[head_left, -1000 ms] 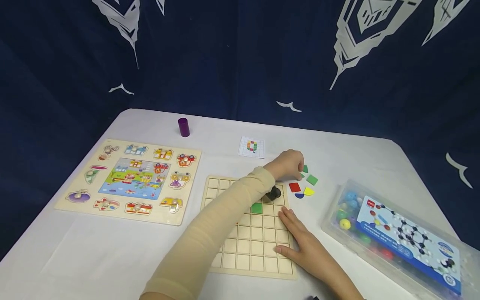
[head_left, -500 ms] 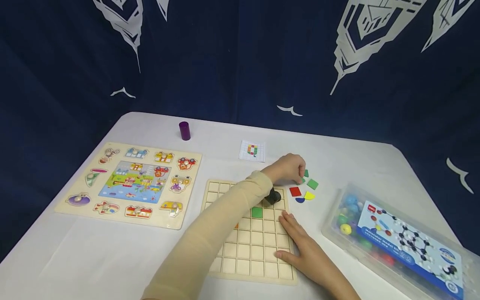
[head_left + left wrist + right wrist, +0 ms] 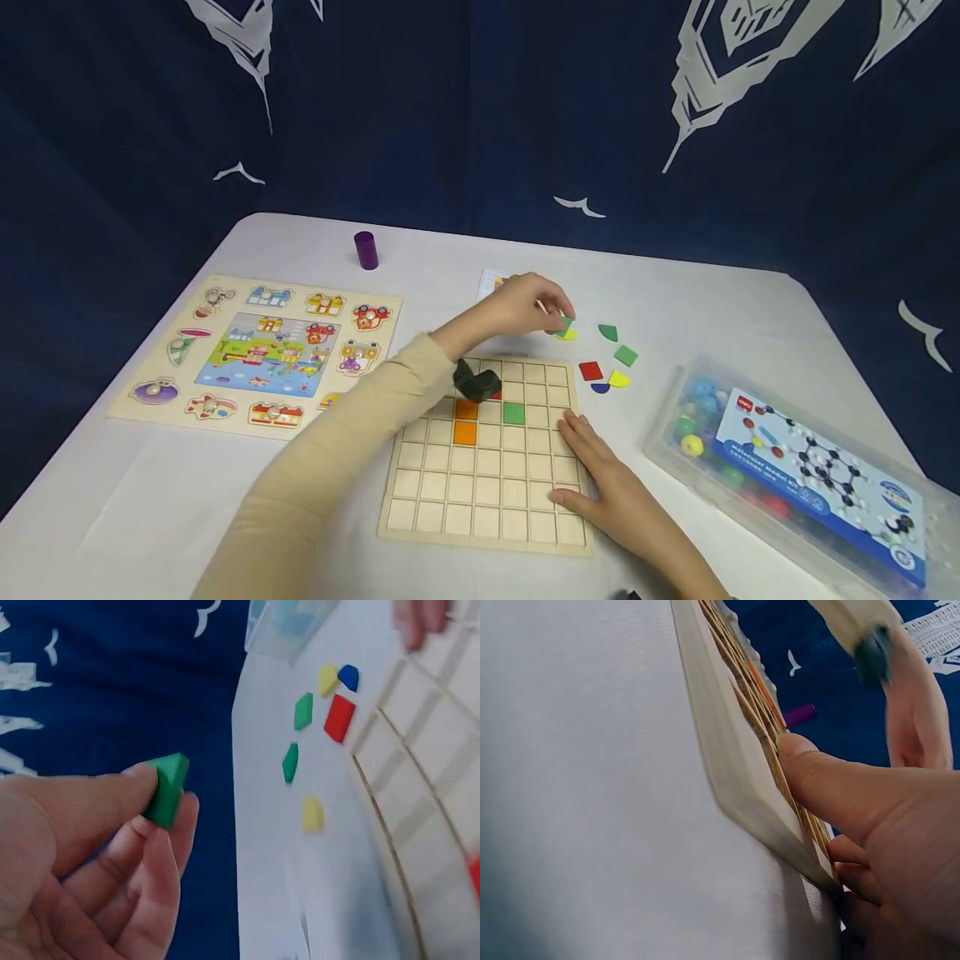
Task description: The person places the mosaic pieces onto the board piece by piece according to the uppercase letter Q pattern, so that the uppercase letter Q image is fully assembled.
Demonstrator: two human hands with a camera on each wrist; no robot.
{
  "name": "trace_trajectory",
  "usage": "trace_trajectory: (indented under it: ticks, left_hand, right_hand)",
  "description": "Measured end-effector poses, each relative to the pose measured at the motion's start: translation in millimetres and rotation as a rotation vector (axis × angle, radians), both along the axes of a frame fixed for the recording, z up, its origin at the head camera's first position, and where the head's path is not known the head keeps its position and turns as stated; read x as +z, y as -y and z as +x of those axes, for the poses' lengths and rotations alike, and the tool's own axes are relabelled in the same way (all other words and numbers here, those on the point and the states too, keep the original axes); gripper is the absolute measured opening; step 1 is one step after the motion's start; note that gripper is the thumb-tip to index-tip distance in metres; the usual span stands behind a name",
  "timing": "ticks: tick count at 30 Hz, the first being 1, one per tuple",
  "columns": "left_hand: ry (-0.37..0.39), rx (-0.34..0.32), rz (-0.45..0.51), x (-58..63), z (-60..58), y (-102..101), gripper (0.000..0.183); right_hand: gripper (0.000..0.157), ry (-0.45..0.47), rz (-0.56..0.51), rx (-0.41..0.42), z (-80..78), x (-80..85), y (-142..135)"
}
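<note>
My left hand [image 3: 525,304] is raised beyond the far edge of the wooden grid board [image 3: 487,497]. Between thumb and fingertips it pinches a green tile [image 3: 169,791]. Set in the board are two orange tiles [image 3: 465,432], a green square [image 3: 513,413] and a red tile [image 3: 497,397], partly hidden by the black wrist camera. My right hand [image 3: 611,492] lies with extended fingers on the board's right edge, its thumb [image 3: 799,746] over the rim. Loose by the far right corner are a red square [image 3: 590,371], a green square [image 3: 626,356], a dark green rounded piece [image 3: 608,332], yellow pieces [image 3: 618,379] and a blue half-round [image 3: 600,388].
A pattern card [image 3: 491,282] is partly covered by the left hand. On the left lies a knobbed picture puzzle [image 3: 378,333], with a purple cup [image 3: 366,251] behind it. A clear molecular model kit box [image 3: 675,475] stands on the right. A dark curtain [image 3: 480,108] hangs behind the table.
My left hand has lifted from the loose pieces and moved left with a green tile, uncovering a yellow piece and the orange tiles. The right hand stays on the board's edge.
</note>
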State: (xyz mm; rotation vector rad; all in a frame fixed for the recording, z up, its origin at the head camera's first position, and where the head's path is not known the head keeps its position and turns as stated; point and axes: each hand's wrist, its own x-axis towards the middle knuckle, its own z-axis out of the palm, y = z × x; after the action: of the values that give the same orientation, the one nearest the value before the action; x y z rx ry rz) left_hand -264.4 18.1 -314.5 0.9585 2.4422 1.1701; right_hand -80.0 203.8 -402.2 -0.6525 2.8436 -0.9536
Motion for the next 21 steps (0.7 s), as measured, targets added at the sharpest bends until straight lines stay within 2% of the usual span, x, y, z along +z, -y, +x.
trace_trajectory:
  ticks: [3, 6, 8, 11, 15, 21]
  left_hand:
    - [0.057, 0.071, 0.044, 4.1, 11.8, 35, 0.014]
    - [0.141, 0.129, 0.071, 0.6, 25.3, 64, 0.017]
    - [0.206, 0.149, 0.08, -4.4, 34.1, 78, 0.017]
    - [0.249, 0.165, 0.075, -11.3, 46.3, 90, 0.014]
    - [0.22, 0.204, 0.041, -21.6, 55.5, 94, 0.012]
    - [0.106, 0.222, -0.055, -43.6, 54.4, 93, 0.008]
  right_hand:
    - [0.081, -0.009, 0.005, -0.01, -1.4, 0.1, 0]
    - [0.081, -0.015, -0.003, -0.007, -1.7, -0.6, -1]
    - [0.081, -0.012, -0.008, -0.003, -1.5, -1.0, 0]
    - [0.082, 0.004, -0.017, -0.008, -0.9, -1.2, 0]
    - [0.081, -0.006, -0.018, -0.002, -0.7, -1.7, 0]
    - [0.081, -0.02, -0.011, 0.014, -3.8, -3.5, 0]
